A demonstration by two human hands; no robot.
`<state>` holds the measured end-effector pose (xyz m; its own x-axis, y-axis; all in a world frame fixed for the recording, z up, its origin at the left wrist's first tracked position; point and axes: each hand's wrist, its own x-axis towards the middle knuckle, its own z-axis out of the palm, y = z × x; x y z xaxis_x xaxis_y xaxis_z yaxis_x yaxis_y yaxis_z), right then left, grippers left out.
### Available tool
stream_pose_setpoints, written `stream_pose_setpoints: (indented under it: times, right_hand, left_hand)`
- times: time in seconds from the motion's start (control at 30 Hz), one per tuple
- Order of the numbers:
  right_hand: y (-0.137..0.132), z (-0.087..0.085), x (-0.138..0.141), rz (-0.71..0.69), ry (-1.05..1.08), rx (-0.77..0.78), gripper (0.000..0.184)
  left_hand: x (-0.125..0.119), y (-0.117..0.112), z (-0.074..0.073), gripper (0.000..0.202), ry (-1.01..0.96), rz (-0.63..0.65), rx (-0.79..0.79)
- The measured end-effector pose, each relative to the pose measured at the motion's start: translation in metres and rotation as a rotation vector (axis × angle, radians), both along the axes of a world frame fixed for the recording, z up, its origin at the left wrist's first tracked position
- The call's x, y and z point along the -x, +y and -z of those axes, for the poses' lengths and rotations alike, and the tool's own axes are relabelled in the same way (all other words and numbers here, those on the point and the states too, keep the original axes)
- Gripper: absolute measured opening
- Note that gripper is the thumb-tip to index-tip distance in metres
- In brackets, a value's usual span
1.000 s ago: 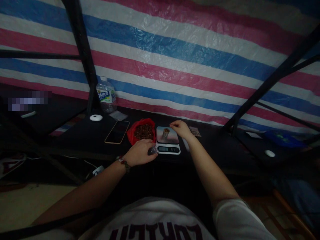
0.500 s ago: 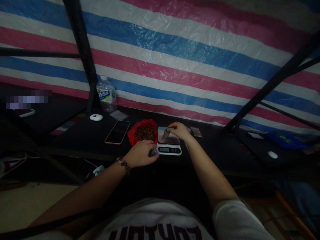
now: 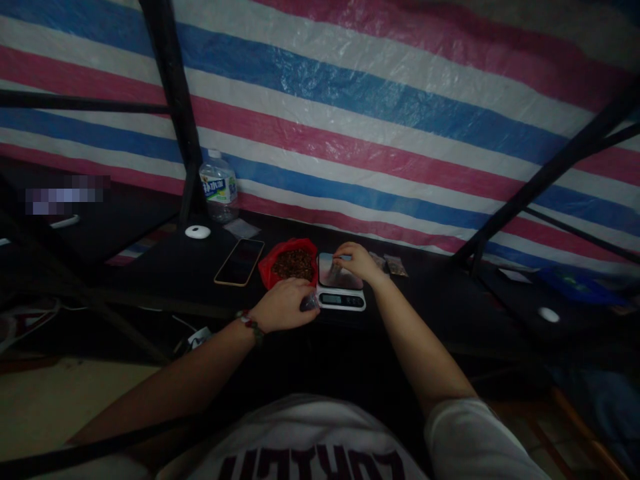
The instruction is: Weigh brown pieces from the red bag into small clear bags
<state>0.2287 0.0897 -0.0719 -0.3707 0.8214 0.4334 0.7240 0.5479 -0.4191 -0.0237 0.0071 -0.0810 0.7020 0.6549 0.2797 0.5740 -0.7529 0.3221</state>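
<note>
A white digital scale (image 3: 341,300) with a metal plate and lit display lies in front of me. Over its plate, my right hand (image 3: 357,262) pinches the top of a small clear plastic bag (image 3: 335,271); whether the bag rests on the metal I cannot tell. My left hand (image 3: 286,305) is closed around a crumpled clear plastic bag (image 3: 311,303) at the scale's near left corner. Just beyond that hand sits a red bag (image 3: 267,265), its mouth spread wide, full of small brown pieces (image 3: 293,265), too small to name.
A phone (image 3: 240,262), a white computer mouse (image 3: 197,232), flat clear bags (image 3: 242,229) and a large plastic bottle (image 3: 219,187) lie or stand to the left. Small filled bags (image 3: 396,266) are right of the scale. Dark metal posts (image 3: 183,107) frame the black table.
The view has shifted slightly, so everything sits a little further right. Both hands keep nearly the same places by the scale, each with its plastic bag.
</note>
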Motion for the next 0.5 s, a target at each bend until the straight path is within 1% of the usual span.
stream_pose_setpoints:
  times: [0.13,0.27,0.33,0.4,0.5]
  right_hand:
    - [0.002,0.000,-0.003,-0.010,0.044,-0.019,0.007]
    - [0.002,-0.011,0.002,-0.016,0.103,-0.055,0.006]
    - [0.001,-0.018,0.012,-0.037,0.117,-0.073,0.008]
    - [0.000,-0.024,0.030,-0.067,0.091,-0.099,0.008]
    - [-0.003,-0.030,0.061,-0.113,-0.061,-0.135,0.009]
  left_hand:
    - [0.000,0.000,0.000,0.027,-0.010,-0.001,0.003]
    - [0.000,-0.002,-0.003,0.027,-0.016,-0.006,0.008]
    - [-0.001,-0.003,-0.004,0.027,-0.019,-0.011,0.012]
    - [-0.001,-0.004,-0.005,0.027,-0.029,-0.018,0.016]
    - [-0.002,-0.006,-0.004,0.028,-0.055,-0.054,0.005]
